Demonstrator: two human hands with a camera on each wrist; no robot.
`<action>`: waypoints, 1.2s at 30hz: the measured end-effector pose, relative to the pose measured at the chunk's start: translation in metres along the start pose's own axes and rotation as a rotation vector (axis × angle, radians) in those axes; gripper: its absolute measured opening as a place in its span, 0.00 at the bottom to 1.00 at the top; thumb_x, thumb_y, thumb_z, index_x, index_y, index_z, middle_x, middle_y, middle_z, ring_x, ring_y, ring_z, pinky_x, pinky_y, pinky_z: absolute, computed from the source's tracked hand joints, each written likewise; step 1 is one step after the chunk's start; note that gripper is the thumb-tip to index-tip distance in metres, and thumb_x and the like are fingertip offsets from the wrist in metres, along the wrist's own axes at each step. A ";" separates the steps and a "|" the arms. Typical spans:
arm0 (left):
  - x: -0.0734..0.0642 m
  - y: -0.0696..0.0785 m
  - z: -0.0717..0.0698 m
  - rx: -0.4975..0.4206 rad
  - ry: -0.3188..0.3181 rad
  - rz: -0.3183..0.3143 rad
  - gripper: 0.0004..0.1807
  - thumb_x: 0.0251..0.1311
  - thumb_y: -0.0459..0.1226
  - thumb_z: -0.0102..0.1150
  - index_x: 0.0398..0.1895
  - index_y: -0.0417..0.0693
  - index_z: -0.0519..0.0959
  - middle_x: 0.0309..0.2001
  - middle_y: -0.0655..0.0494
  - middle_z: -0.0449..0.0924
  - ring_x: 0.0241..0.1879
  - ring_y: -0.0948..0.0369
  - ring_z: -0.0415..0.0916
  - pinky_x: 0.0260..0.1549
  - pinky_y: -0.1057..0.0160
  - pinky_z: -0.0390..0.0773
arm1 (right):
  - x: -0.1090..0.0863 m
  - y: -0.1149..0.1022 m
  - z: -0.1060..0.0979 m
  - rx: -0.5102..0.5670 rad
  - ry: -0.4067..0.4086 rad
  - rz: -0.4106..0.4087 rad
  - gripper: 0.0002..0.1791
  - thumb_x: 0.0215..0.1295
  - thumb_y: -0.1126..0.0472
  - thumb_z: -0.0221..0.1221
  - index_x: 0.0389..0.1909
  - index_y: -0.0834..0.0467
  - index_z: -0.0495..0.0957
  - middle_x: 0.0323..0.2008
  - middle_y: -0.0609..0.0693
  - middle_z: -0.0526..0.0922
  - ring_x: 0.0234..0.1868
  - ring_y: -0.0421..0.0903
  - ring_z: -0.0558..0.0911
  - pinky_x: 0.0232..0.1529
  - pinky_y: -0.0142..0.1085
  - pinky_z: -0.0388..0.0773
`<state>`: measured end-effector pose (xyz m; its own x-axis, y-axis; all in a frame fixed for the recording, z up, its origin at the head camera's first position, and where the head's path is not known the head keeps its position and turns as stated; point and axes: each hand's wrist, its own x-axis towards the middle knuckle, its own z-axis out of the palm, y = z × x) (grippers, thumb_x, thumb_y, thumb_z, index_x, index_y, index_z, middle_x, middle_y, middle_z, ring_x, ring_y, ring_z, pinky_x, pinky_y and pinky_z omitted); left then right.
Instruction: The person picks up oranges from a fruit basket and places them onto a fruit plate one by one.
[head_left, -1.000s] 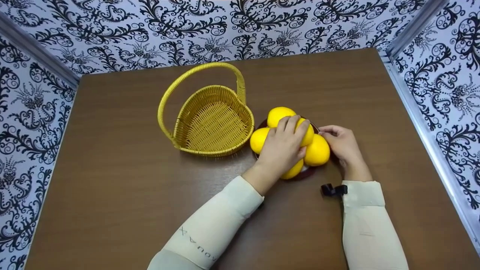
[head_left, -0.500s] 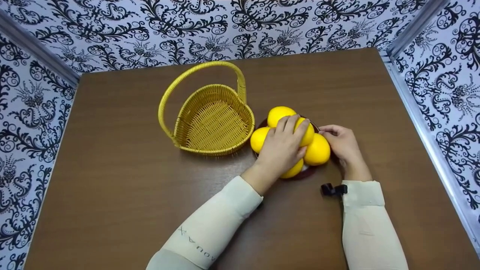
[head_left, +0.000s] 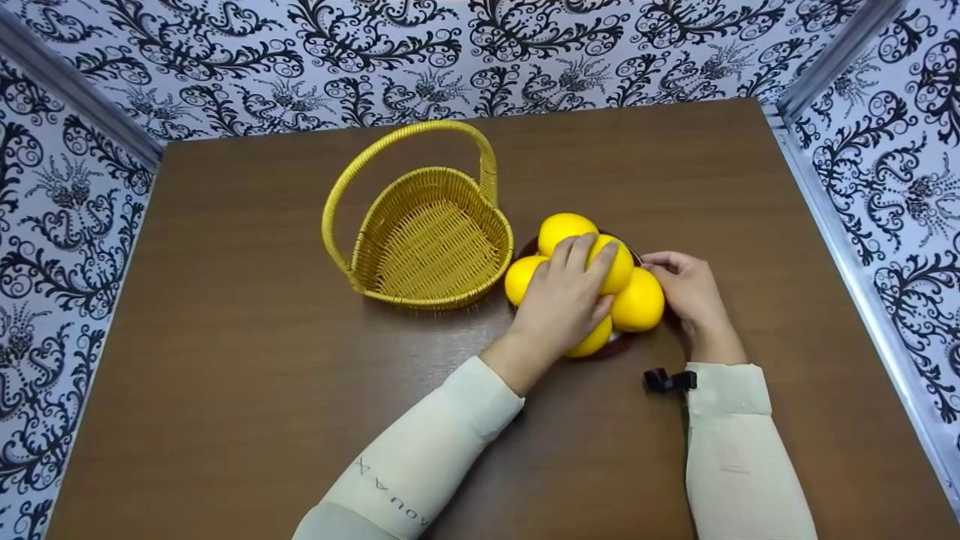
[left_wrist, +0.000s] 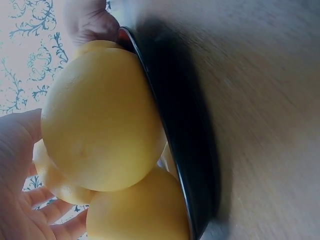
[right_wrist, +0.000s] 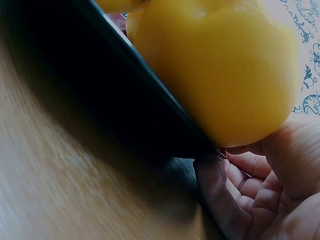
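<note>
A shallow bowl [left_wrist: 200, 165], black outside and dark red inside, holds several plump yellow lemon-like fruits [head_left: 637, 300]. On top of the pile, my left hand [head_left: 559, 300] curls its fingers over one yellow fruit [head_left: 616, 266]; it still leans against the others. My right hand [head_left: 686, 292] pinches the bowl's right rim, thumb above and fingers below, as the right wrist view shows. Much of the bowl is hidden under the fruit. Just left of it stands a yellow woven basket [head_left: 439, 251] with a tall arched handle, nothing inside.
Everything rests on a brown wooden table [head_left: 262, 360]. Patterned black-and-white walls [head_left: 420, 67] enclose its back and sides. A small black clip [head_left: 670, 381] sticks out at my right cuff, over the table.
Both hands keep their hold on the fruit and the bowl rim. The whole scene has shifted slightly to the right in the head view; nothing else visibly moved.
</note>
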<state>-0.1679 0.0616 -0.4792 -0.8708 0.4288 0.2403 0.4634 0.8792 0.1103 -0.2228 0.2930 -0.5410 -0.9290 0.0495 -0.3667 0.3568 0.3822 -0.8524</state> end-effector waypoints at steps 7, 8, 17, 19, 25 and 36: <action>-0.001 0.000 -0.004 -0.025 -0.014 -0.008 0.35 0.72 0.56 0.57 0.77 0.55 0.65 0.72 0.51 0.68 0.71 0.53 0.67 0.56 0.53 0.83 | 0.001 0.001 -0.004 0.001 -0.003 0.010 0.24 0.75 0.48 0.59 0.62 0.60 0.80 0.50 0.44 0.81 0.52 0.43 0.78 0.49 0.26 0.80; -0.001 0.000 -0.004 -0.027 -0.017 -0.011 0.35 0.72 0.56 0.58 0.77 0.56 0.65 0.72 0.51 0.68 0.71 0.53 0.67 0.56 0.53 0.83 | 0.001 0.001 -0.005 -0.002 -0.008 0.010 0.24 0.75 0.48 0.59 0.63 0.60 0.80 0.50 0.44 0.81 0.52 0.43 0.78 0.49 0.25 0.79; -0.003 -0.002 -0.005 -0.018 0.001 -0.012 0.35 0.71 0.56 0.59 0.76 0.55 0.66 0.71 0.50 0.69 0.70 0.54 0.69 0.55 0.53 0.83 | 0.004 -0.001 -0.012 -0.062 -0.044 0.014 0.27 0.76 0.45 0.57 0.64 0.59 0.79 0.59 0.51 0.79 0.56 0.45 0.76 0.51 0.27 0.78; -0.004 -0.003 -0.005 -0.020 0.017 -0.009 0.35 0.70 0.55 0.60 0.76 0.55 0.66 0.70 0.50 0.70 0.69 0.54 0.70 0.54 0.53 0.84 | 0.004 -0.002 -0.015 -0.086 -0.050 0.018 0.27 0.77 0.44 0.56 0.65 0.59 0.79 0.61 0.52 0.77 0.56 0.46 0.75 0.52 0.28 0.77; -0.009 -0.015 -0.007 -0.006 0.075 -0.026 0.33 0.69 0.54 0.61 0.73 0.55 0.69 0.69 0.50 0.72 0.67 0.52 0.72 0.52 0.54 0.84 | 0.000 -0.006 -0.029 -0.200 -0.078 -0.077 0.27 0.79 0.46 0.53 0.67 0.60 0.77 0.59 0.59 0.80 0.44 0.39 0.83 0.44 0.31 0.84; -0.022 -0.049 -0.007 -0.101 0.148 -0.091 0.30 0.69 0.50 0.61 0.70 0.49 0.72 0.67 0.46 0.73 0.66 0.49 0.73 0.55 0.51 0.84 | -0.017 -0.021 -0.061 -0.369 -0.036 -0.173 0.26 0.80 0.49 0.51 0.66 0.63 0.76 0.50 0.65 0.83 0.39 0.51 0.85 0.39 0.34 0.86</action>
<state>-0.1702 0.0079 -0.4827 -0.8798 0.3067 0.3632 0.4044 0.8844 0.2328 -0.2206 0.3403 -0.4944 -0.9659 -0.0739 -0.2481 0.1307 0.6882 -0.7137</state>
